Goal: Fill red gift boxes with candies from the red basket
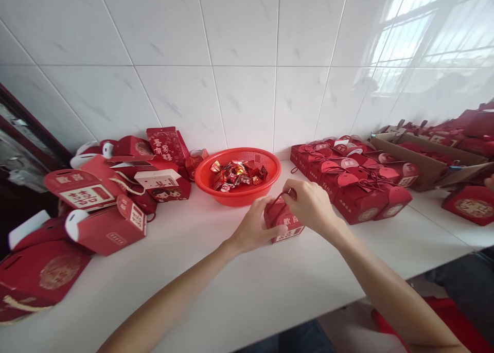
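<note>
A small red gift box (pixel 292 221) with pale printed characters stands on the white table between my hands. My left hand (pixel 254 224) holds it from the left, the thumb along its front and the fingers behind its side. With bent fingers, my right hand (pixel 309 201) pinches the dark red cord (pixel 278 209) above the top of the box. Part of the lid is hidden behind my right hand. Just beyond sits a red plastic basket (pixel 198 180) with wrapped candies (pixel 239 174) lying in it.
Red boxes (pixel 111 229), some with flaps raised, crowd the left of the white table (pixel 193 291). Closed corded boxes (pixel 358 198) stand in rows at right. Farther right are a cardboard carton (pixel 420 160) of red boxes and another person's fingers (pixel 489 182). A tiled wall (pixel 243 106) runs behind.
</note>
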### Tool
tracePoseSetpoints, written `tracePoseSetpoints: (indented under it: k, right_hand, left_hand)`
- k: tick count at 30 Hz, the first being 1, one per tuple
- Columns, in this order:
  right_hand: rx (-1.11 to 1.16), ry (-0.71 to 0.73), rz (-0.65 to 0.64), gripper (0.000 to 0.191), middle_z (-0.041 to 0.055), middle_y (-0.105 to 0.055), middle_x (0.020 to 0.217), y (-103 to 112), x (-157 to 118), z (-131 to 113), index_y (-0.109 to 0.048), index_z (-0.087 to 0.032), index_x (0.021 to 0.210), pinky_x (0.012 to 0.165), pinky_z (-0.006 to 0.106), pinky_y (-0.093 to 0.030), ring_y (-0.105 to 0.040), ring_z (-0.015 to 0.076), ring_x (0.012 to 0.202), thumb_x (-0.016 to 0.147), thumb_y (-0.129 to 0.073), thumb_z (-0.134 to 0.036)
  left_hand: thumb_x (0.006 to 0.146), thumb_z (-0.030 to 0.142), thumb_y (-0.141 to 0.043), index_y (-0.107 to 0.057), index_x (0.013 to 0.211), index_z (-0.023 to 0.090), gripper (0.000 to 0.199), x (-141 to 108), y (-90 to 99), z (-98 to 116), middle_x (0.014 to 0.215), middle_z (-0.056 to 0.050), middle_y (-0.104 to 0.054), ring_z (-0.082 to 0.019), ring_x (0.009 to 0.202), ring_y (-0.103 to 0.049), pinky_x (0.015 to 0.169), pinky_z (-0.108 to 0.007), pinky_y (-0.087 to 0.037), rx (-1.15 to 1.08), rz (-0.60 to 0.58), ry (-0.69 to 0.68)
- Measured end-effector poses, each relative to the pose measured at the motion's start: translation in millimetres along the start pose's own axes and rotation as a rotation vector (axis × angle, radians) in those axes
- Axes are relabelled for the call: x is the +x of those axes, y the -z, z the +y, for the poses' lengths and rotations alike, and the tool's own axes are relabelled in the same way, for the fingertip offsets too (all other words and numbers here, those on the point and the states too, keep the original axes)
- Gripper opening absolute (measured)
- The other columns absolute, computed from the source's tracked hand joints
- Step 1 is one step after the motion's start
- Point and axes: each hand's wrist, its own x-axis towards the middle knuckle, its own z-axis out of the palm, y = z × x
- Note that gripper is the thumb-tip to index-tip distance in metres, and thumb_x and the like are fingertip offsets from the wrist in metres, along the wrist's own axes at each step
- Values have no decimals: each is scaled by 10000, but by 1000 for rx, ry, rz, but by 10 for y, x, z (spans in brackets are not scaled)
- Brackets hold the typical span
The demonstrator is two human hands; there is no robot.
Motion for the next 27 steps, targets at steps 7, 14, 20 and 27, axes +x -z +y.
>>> tracePoseSetpoints:
  k: [7,14,20,27]
  right_hand:
    - [84,-36,122,80,7,-639,644,655,-411,442,-609,-220,682,587,289,-377,-531,169,596,761,-592,-215]
    - [113,-213,414,188,74,-722,710,1503,-865,1196,-744,-249,673,624,387,-467,-618,230,637,627,-705,-428]
    - [-100,-618,401,127,114,-757,874,1826,-849,1789,-750,-178,684,653,353,-442,-621,192,720,746,-682,-91]
    - [-304,-643,257,220,110,-724,806,1734,-469,2399,-745,-167,650,652,344,-392,-499,149,605,727,-625,0]
  left_hand:
    - [868,364,-652,-485,1317,217,501,-193,-200,-163,1276,-121,-578,-254,1184,-557,1018,-433,-456,-120,24,-275]
    - [845,229,-604,-661,895,178,91,-336,-511,-384,882,-51,-637,-158,777,-590,729,-296,-514,-22,-342,-146]
    - [860,224,-577,-680,903,184,118,-322,-494,-354,898,-53,-659,-156,794,-602,762,-296,-522,11,-369,-142]
    - [856,226,-595,-695,892,184,114,-313,-501,-387,912,-59,-675,-163,800,-621,767,-297,-535,6,-386,-136]
